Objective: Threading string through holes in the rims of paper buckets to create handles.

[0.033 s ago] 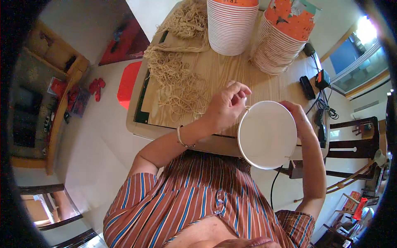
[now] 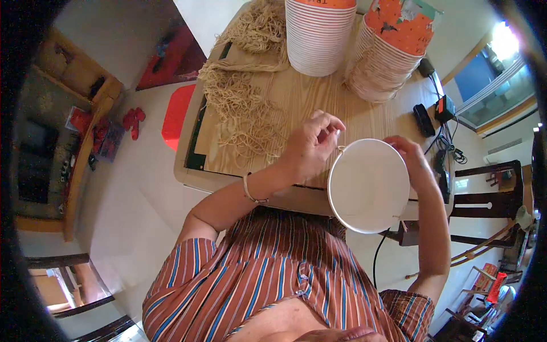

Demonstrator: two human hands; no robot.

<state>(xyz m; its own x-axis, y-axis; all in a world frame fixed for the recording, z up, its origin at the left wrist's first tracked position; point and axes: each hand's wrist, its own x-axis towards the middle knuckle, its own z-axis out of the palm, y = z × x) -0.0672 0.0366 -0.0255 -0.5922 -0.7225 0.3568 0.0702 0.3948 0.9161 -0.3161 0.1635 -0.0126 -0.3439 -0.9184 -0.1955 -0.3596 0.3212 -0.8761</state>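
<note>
Table (image 2: 319,108) of pale wood carries two stacks of paper cups (image 2: 319,34) at its far edge and a loose heap of cream string (image 2: 245,114) on its left part. White paper bucket (image 2: 369,185) is held above the near table edge, mouth up toward the camera, between both hands. Left hand (image 2: 310,148) lies at the upper-left rim, fingers pinched closed on a thin string end (image 2: 340,149) touching the rim. Right hand (image 2: 411,159) lies at the upper-right rim, fingers curled around the wall, gripping it. Rim point under work lies just right of the left fingertips; the left hand is nearer to it. String heap lies left of that hand.
</note>
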